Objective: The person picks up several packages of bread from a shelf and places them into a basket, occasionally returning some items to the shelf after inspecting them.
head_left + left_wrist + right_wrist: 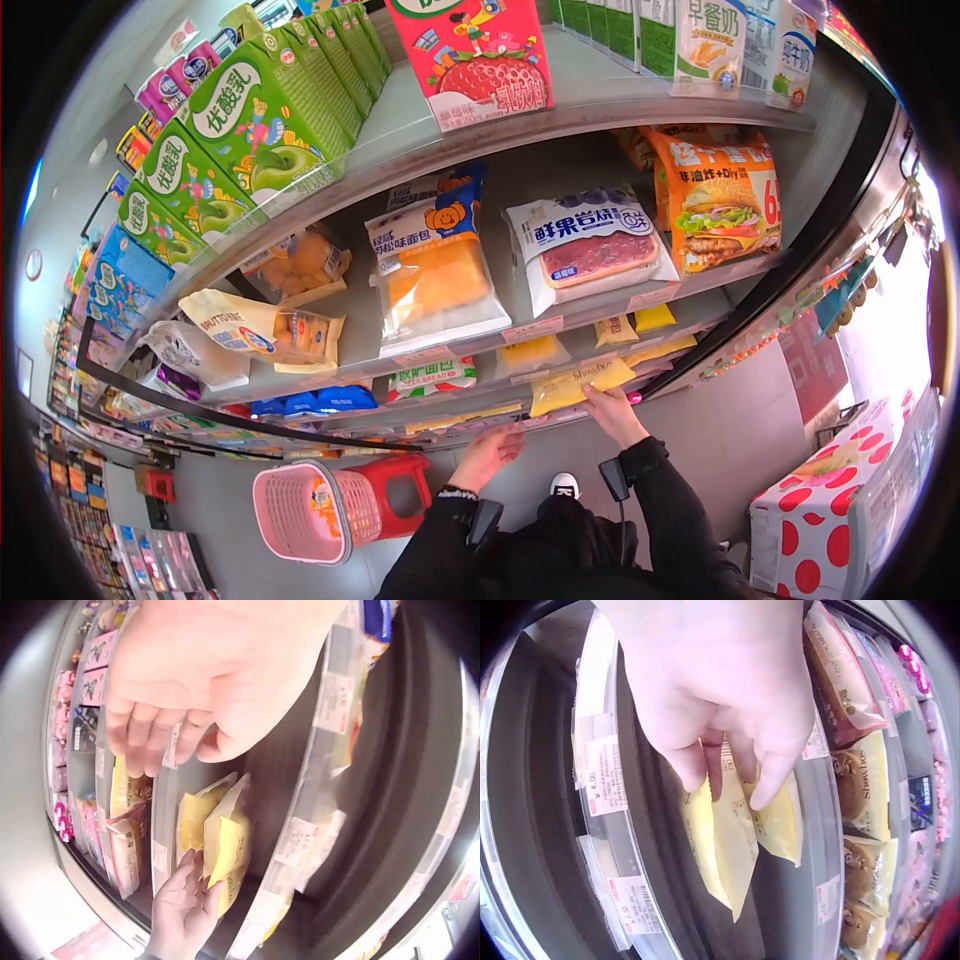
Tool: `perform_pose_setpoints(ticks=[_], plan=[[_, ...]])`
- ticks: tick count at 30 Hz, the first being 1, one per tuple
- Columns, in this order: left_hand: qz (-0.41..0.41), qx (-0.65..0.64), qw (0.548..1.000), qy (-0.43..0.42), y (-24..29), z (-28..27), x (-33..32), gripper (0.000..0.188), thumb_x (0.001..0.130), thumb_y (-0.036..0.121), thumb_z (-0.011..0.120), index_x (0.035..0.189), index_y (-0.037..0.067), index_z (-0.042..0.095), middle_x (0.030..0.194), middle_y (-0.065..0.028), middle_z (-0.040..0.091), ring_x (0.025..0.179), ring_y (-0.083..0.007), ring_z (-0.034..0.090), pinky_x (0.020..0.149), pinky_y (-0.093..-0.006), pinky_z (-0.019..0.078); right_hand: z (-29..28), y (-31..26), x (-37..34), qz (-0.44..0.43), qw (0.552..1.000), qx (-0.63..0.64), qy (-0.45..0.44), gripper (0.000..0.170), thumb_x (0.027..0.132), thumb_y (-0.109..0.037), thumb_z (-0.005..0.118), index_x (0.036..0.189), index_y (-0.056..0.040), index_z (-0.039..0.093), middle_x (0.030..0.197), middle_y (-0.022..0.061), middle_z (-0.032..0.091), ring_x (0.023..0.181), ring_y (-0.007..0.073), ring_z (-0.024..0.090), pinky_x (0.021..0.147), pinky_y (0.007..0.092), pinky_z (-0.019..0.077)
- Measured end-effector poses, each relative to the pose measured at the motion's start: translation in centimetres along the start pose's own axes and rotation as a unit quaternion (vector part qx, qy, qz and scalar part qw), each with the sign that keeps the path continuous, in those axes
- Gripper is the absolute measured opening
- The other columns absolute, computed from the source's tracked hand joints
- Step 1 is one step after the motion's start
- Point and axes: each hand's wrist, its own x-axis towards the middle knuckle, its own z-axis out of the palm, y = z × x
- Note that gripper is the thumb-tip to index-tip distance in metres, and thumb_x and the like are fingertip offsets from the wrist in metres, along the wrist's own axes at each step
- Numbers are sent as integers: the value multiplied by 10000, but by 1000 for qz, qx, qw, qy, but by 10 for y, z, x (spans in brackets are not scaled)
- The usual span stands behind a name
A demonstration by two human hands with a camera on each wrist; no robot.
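My right hand [614, 414] is at a lower shelf, its thumb and fingers pinching the top edge of a yellow bread packet [580, 388] lettered "Showhos". In the right wrist view this packet [727, 859] hangs below the fingertips, and a second yellow packet [782, 825] is close beside it, right at the fingers. My left hand [487, 457] holds nothing; its fingers are relaxed near the front of the shelves. Seen from the left wrist, the left hand [210, 679] is over a shelf edge, apart from both packets.
Above are bagged breads, including a blue-topped pack [440, 265] and a fruit bread [590, 250]. Price-tagged shelf edges [604, 787] flank the right hand. A pink basket [275, 530] with an orange packet inside is on the floor by a red stool [420, 468].
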Motion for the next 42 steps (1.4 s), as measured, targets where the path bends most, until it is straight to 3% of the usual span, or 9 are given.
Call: perform_pose_setpoints(ticks=[3,6,10,15,20,24,27,32,42], plan=[[-55,-88,993,-58,-2,14,23,359,840,295,442,1113,63,410,1084,-128,485,977,-236,487,826,-350,394,-7,3,-16,8,1000,-7,-14,276,802,-50,488,1070,-1,441,1062,81,501,981,189,489,832,307,405],[-33,-146,984,-98,-10,31,32,428,835,347,436,1157,74,366,1136,-110,452,1019,-228,463,867,-360,369,-14,1,-34,34,998,-24,-35,308,783,-46,521,1079,-8,440,1053,73,512,979,173,487,842,301,390],[5,-155,984,-84,-22,33,31,387,837,284,459,1156,87,360,1116,-53,461,1023,-178,457,856,-370,387,-7,-11,-64,79,988,-124,-53,370,764,-74,560,1104,-11,427,1059,69,513,972,141,481,848,274,376],[27,-216,975,-47,-45,15,5,349,832,188,476,1141,68,368,1100,-64,465,1011,-188,463,866,-350,386,7,-11,-87,122,961,-224,-107,437,734,-85,604,1126,-27,417,1061,46,510,964,121,473,843,264,373],[32,-189,981,-15,-58,-28,-33,396,828,194,478,1173,59,340,1161,-70,430,1067,-199,424,905,-363,345,14,24,-86,200,931,-252,-175,456,729,-116,618,1129,-31,416,1065,37,508,968,119,466,843,264,372],[104,-195,975,-1,-57,-57,-69,402,823,169,484,1182,60,338,1161,-67,427,1073,-197,417,906,-363,342,40,60,-78,207,918,-255,-224,460,725,-136,627,1123,-29,422,1059,43,511,966,128,471,840,269,375],[125,-239,962,41,-60,-87,-97,327,817,121,491,1128,73,403,1082,-47,491,995,-172,479,867,-338,389,65,89,-73,235,887,-299,-263,470,716,-160,639,1112,-25,425,1061,52,509,962,135,475,836,273,381],[144,-306,938,74,-67,-151,-146,345,806,98,501,1132,82,389,1097,-50,475,1015,-181,464,874,-359,381,125,137,-63,255,827,-383,-322,487,717,-170,638,1127,-29,416,1074,51,500,991,131,454,853,275,367],[249,-355,889,150,-39,-292,-274,463,766,104,555,1174,74,338,1136,-48,446,1051,-207,433,896,-395,352,283,283,-48,272,782,-369,-422,454,730,-134,623,1118,-21,417,1054,53,508,959,131,479,824,273,399]])
